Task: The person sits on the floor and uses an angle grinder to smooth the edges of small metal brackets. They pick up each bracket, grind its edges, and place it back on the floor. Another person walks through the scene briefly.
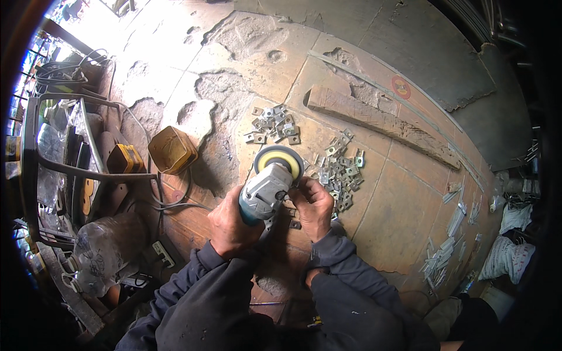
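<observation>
In the middle of the view, my left hand point(228, 225) wraps round the body of an angle grinder point(261, 192). The tool's round disc point(277, 153), dark at the rim with a yellow ring, points away from me. My right hand point(313, 206) is pinched closed beside the disc's right edge; whatever its fingertips hold is too small to make out. Beyond the disc lies a pile of small metal clips with holes point(275, 124). A second heap of similar clips point(344, 169) spreads just right of the disc, and a few more lie under my wrists.
A wooden beam point(380, 123) lies across the tiled, broken floor point(363, 234). At left are a cut-open yellow container point(172, 151), a metal frame point(96, 169), cables, and a clear plastic jug point(108, 251). Metal strips point(442, 257) lie scattered at right, near white sacks point(506, 257).
</observation>
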`<state>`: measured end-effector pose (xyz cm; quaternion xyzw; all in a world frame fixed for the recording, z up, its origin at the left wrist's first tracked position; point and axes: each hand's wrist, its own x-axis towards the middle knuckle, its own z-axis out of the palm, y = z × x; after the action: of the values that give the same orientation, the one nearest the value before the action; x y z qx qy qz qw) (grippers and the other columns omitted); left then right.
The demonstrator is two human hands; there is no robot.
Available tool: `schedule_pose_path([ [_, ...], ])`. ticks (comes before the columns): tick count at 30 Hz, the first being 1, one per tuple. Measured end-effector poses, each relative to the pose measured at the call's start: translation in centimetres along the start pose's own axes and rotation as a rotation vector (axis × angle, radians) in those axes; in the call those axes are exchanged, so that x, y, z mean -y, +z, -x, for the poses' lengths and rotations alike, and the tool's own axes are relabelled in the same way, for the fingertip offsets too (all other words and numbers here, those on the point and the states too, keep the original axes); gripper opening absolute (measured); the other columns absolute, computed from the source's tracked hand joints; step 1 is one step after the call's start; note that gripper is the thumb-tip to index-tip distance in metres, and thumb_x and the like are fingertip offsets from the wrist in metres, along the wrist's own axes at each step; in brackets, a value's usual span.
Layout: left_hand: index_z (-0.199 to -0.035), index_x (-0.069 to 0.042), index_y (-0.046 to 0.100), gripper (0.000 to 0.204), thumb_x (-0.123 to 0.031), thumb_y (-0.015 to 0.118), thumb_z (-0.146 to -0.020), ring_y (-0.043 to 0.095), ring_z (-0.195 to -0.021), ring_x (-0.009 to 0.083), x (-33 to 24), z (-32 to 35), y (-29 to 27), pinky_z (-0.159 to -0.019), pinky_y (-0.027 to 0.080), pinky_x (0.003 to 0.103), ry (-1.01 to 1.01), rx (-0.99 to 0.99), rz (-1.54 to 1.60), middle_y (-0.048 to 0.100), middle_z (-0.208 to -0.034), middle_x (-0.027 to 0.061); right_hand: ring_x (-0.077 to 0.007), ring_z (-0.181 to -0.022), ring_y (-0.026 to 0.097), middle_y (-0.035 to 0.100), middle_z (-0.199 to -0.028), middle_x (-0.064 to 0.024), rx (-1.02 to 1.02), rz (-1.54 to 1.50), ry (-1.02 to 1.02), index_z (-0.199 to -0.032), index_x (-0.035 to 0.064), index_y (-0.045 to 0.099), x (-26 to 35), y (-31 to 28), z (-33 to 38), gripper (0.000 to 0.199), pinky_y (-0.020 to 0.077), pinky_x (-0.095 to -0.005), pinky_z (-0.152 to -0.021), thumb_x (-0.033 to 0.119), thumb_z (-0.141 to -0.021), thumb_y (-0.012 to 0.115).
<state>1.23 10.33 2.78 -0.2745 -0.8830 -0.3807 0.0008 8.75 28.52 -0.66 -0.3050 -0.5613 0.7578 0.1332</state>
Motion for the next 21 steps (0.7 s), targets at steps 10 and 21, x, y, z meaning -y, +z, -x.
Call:
schedule_pose_path([
  [10, -0.141, -0.002, 0.051, 0.081, -0.015, 0.089, -0.071, 0.076, -0.098, 0.0429, 0.2, 0.3, -0.6, -0.084, 0.061, 0.046, -0.046, 0.089, 0.050, 0.073, -0.107, 0.0248, -0.0074, -0.093, 0.067, 0.076, -0.105, -0.0031, 0.055, -0.059, 0.015, -0.120, -0.0025, 0.071, -0.4, -0.9, -0.5, 0.027, 0.0546, -0.0240, -0.083, 0.007, -0.096, 0.079],
  [21, -0.142, 0.000, 0.049, 0.082, -0.015, 0.089, -0.071, 0.076, -0.102, 0.0424, 0.4, 0.7, -0.8, -0.088, 0.060, 0.045, -0.105, 0.136, 0.089, 0.073, -0.110, 0.0254, -0.0076, -0.094, 0.067, 0.075, -0.109, -0.0028, 0.125, -0.073, 0.017, -0.123, -0.0025, 0.070, -0.4, -1.5, -0.6, 0.032, 0.0548, -0.0243, -0.085, 0.011, -0.097, 0.080],
])
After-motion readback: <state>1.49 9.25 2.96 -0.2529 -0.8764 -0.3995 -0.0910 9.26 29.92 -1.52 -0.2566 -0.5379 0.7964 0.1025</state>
